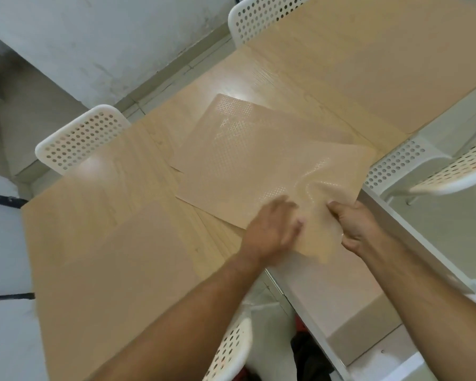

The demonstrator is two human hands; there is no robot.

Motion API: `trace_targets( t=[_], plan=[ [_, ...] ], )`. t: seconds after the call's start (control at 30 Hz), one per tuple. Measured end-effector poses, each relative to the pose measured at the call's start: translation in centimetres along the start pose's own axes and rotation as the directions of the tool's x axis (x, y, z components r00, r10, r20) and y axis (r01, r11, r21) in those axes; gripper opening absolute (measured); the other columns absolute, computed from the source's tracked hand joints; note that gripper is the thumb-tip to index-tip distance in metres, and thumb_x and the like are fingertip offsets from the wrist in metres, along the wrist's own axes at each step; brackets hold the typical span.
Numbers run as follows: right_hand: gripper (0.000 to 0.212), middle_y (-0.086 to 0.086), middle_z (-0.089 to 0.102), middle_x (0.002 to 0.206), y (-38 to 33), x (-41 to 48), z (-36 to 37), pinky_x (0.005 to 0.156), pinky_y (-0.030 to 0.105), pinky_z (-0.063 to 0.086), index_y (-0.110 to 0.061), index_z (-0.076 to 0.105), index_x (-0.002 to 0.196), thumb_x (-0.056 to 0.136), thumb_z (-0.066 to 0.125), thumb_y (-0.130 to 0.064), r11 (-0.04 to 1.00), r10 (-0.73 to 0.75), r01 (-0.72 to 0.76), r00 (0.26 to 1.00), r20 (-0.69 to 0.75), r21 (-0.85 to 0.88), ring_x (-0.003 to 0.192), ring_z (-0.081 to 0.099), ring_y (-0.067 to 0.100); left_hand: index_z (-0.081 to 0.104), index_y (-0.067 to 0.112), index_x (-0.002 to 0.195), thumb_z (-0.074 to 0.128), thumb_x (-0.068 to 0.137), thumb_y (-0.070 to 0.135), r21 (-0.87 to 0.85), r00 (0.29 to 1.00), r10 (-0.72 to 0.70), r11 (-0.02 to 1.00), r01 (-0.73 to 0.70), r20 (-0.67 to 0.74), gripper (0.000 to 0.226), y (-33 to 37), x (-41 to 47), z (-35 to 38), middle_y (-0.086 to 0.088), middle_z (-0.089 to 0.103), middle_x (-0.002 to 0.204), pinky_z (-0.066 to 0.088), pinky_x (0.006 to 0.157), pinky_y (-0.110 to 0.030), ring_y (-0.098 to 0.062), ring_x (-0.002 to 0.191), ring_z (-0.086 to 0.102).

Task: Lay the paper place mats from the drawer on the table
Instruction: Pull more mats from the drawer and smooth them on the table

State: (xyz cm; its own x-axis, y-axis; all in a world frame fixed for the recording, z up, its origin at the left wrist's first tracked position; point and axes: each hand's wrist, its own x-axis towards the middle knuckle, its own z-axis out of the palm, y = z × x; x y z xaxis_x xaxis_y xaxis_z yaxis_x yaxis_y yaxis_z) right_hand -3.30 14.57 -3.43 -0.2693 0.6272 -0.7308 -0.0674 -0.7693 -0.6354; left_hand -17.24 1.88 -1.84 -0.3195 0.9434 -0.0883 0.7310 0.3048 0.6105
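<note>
Tan paper place mats (259, 160) with a dotted embossed pattern lie overlapped on the light wooden table (107, 243), with at least two sheets showing. My right hand (355, 226) grips the near right corner of the top mat, which buckles there. My left hand (272, 226) is blurred and presses on the same mat's near edge, just left of the right hand. An open white drawer (423, 259) juts out below the table edge on the right, with a tan sheet (349, 306) lying inside it.
White perforated chairs stand around the table: one at the far left (80, 138), one at the top (259, 17), one at the right (437, 171), and one near me (231, 350). A grey wall runs along the far side.
</note>
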Motion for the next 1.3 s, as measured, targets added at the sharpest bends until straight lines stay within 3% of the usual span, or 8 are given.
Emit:
trace_targets(
  t=[0.13,0.27,0.47,0.7,0.9,1.03,1.17,1.3],
  plan=[
    [0.016,0.004,0.076,0.089,0.3,0.2,-0.6,0.070,0.038,0.058,-0.012,0.068,0.102,0.098,0.056,-0.004,1.000,0.005,-0.004,0.997,0.073,-0.012,0.076,0.073,0.016,0.030,0.017,0.152,0.050,0.097,0.046,0.099,0.868,-0.489,0.863,0.496,-0.085,0.065,-4.9,3.2,-4.2,-0.010,0.018,0.163,0.025,0.119,-0.046,-0.027,0.150,0.016],
    [0.021,0.011,0.074,0.097,0.9,0.6,-1.2,0.074,0.036,0.057,-0.007,0.068,0.110,0.094,0.057,0.001,0.956,-0.064,0.046,0.996,-0.055,-0.289,0.084,0.071,0.026,0.022,0.012,0.155,0.049,0.096,0.051,0.158,0.728,-0.682,0.713,0.683,-0.070,0.076,-9.3,3.2,-7.4,-0.016,0.018,0.162,0.027,0.116,-0.048,-0.034,0.147,0.019],
    [0.032,0.014,0.073,0.105,1.8,1.9,-1.9,0.087,0.051,0.058,-0.002,0.069,0.116,0.088,0.055,-0.001,0.870,-0.150,0.038,0.970,-0.190,-0.491,0.090,0.070,0.033,0.025,0.011,0.154,0.050,0.095,0.052,0.136,0.724,-0.685,0.712,0.689,-0.083,0.076,-10.6,2.2,-7.9,-0.015,0.023,0.161,0.030,0.115,-0.050,-0.035,0.146,0.023],
    [0.018,0.004,0.076,0.091,0.7,1.1,-2.4,0.059,0.028,0.059,-0.011,0.068,0.109,0.097,0.058,-0.002,0.991,-0.010,0.012,1.000,0.019,-0.134,0.077,0.072,0.016,0.022,0.008,0.155,0.051,0.095,0.054,0.017,0.693,-0.696,0.703,0.711,-0.188,0.081,-10.7,3.1,-9.5,-0.013,0.025,0.160,0.028,0.114,-0.048,-0.033,0.146,0.022],
    [0.025,0.009,0.078,0.093,0.2,0.3,-2.7,0.058,0.027,0.059,-0.011,0.082,0.093,0.095,0.058,-0.003,0.991,0.135,-0.127,0.971,0.199,-0.053,0.074,0.075,0.016,0.034,0.008,0.148,0.056,0.086,0.067,-0.160,0.597,-0.777,0.627,0.762,-0.200,0.089,-12.9,3.1,-12.1,-0.016,0.047,0.147,0.042,0.107,-0.046,-0.037,0.133,0.046],
    [0.032,0.008,0.078,0.086,-0.3,-0.3,-1.8,0.055,0.027,0.058,-0.013,0.083,0.083,0.095,0.056,-0.002,0.988,0.152,-0.138,0.956,0.251,-0.076,0.070,0.075,0.016,0.051,0.006,0.140,0.069,0.091,0.036,-0.310,0.521,-0.819,0.574,0.758,-0.242,0.061,-15.0,1.3,-15.2,-0.015,0.057,0.139,0.045,0.105,-0.037,-0.033,0.126,0.055],
    [0.019,0.007,0.078,0.091,0.4,-1.4,1.0,0.059,0.026,0.059,-0.009,0.070,0.109,0.097,0.056,-0.004,0.972,0.115,-0.043,0.943,0.311,-0.231,0.076,0.075,0.016,0.068,0.015,0.101,0.069,0.091,0.029,-0.448,0.433,-0.857,0.515,0.731,-0.279,0.017,-17.1,-3.1,-17.9,-0.009,0.069,0.108,0.050,0.085,-0.034,-0.027,0.096,0.063],
    [0.016,0.005,0.078,0.095,2.9,-3.5,5.3,0.064,0.027,0.059,-0.012,0.069,0.109,0.099,0.057,-0.010,0.937,0.091,0.049,0.921,0.378,-0.345,0.079,0.074,0.014,0.071,0.010,0.102,0.069,0.091,0.028,-0.491,0.375,-0.844,0.530,0.691,-0.383,0.021,-19.0,-9.2,-21.1,-0.007,0.069,0.104,0.048,0.081,-0.032,-0.026,0.093,0.063]
  ],
)
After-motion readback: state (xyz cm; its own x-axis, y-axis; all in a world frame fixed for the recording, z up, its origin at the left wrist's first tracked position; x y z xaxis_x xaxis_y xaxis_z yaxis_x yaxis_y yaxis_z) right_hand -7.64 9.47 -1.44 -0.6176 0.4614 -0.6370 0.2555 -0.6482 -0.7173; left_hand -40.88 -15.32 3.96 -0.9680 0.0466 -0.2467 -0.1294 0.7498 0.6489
